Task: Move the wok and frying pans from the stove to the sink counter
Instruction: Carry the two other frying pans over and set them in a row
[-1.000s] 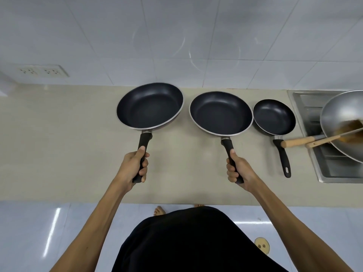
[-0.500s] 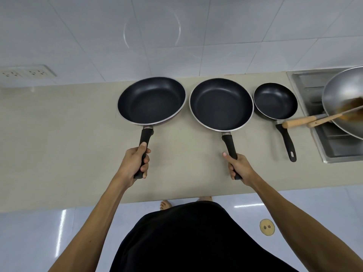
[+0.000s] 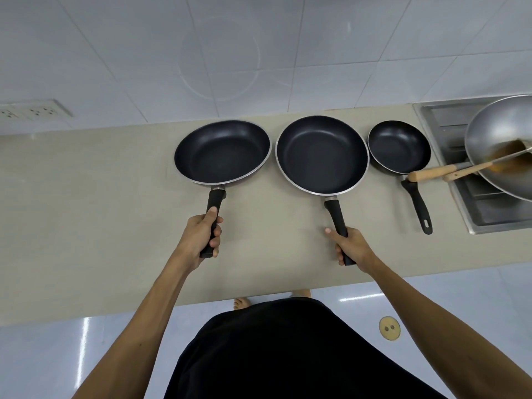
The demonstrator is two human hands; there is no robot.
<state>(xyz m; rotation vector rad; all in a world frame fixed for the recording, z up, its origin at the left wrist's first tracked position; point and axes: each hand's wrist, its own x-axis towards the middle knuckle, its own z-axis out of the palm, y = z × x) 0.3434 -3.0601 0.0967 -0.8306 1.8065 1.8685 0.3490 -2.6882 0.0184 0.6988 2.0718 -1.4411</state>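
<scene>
Three black frying pans lie in a row on the beige counter (image 3: 86, 203). My left hand (image 3: 201, 236) is wrapped around the black handle of the left frying pan (image 3: 223, 152). The middle frying pan (image 3: 322, 155) rests flat, and my right hand (image 3: 349, 244) holds the end of its handle with the forefinger loosened. To their right the small frying pan (image 3: 398, 146) lies free, handle toward me. A steel wok (image 3: 501, 145) sits over the sink (image 3: 449, 119) at the far right, its wooden handle (image 3: 431, 172) pointing left over the small pan's handle.
A wooden-handled spatula (image 3: 472, 169) rests inside the wok. A wall socket strip (image 3: 31, 110) is on the tiled wall at the far left. Bare counter stretches left of the pans. The counter's front edge runs just behind my hands.
Both pans have settled lower onto the counter, close beside each other. My right hand's forefinger has loosened off the handle. The view has shifted slightly.
</scene>
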